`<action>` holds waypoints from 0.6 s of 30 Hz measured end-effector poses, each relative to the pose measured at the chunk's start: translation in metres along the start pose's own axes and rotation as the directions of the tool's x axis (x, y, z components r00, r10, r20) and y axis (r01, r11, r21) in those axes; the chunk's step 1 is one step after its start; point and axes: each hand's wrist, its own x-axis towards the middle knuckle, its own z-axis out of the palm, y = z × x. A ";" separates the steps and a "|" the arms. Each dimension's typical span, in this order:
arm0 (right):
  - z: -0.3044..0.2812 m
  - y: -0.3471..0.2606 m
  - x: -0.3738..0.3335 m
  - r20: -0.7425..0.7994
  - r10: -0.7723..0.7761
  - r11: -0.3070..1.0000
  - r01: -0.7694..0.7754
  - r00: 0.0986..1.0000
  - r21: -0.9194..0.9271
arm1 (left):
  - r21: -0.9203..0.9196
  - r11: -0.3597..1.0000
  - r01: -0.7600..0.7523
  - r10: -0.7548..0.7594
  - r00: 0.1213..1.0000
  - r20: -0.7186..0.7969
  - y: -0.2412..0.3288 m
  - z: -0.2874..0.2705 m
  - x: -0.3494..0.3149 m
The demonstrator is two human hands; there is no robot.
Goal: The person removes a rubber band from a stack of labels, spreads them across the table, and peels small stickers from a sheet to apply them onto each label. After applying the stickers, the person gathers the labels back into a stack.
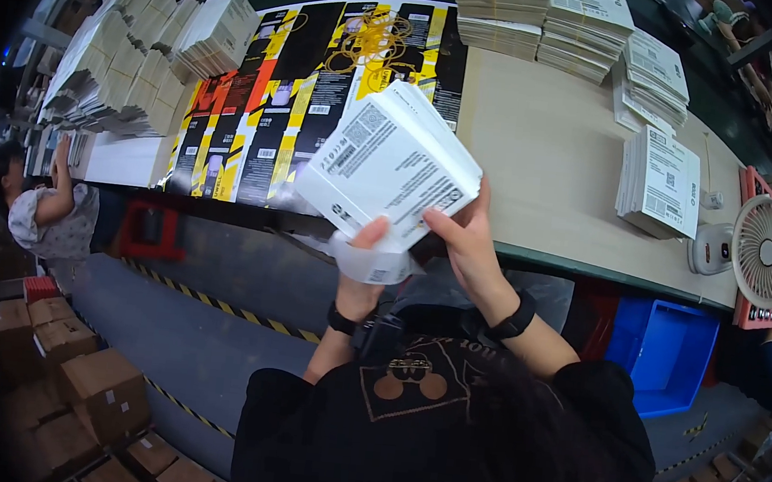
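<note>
Both hands hold a thick stack of flat white printed cards point(393, 163) tilted above the table's front edge, with dark print and square codes on its top face. My left hand point(363, 262) grips the near left corner, thumb on top. A pale sheet point(377, 261) curls over that hand and hides most of its fingers. My right hand point(462, 239) clasps the near right corner, thumb on the top face and the other fingers along the side. Under the far part of the stack lies a black, yellow and red printed sheet point(271, 132). Yellow rubber bands point(373, 40) lie heaped on it.
White card stacks stand at the left point(125, 58), back right point(588, 28) and right point(661, 179). A fan point(766, 250) sits at the table's right end. Below are a blue bin point(663, 356) and cartons point(107, 391). Another person point(50, 209) works at the far left.
</note>
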 end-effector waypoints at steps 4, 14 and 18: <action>-0.010 -0.012 0.007 -0.028 -0.088 0.996 0.088 0.996 -0.003 | -0.045 0.970 0.240 -0.240 0.971 0.015 0.001 0.028 -0.006; -0.027 -0.124 0.012 0.313 -0.512 0.441 0.557 0.800 -0.703 | 0.348 0.809 0.474 -0.554 0.416 0.721 0.010 0.004 0.011; -0.024 -0.142 0.013 0.523 -0.155 -0.142 0.505 0.838 -0.851 | 0.349 0.848 -0.399 0.097 0.764 0.638 0.022 0.011 0.019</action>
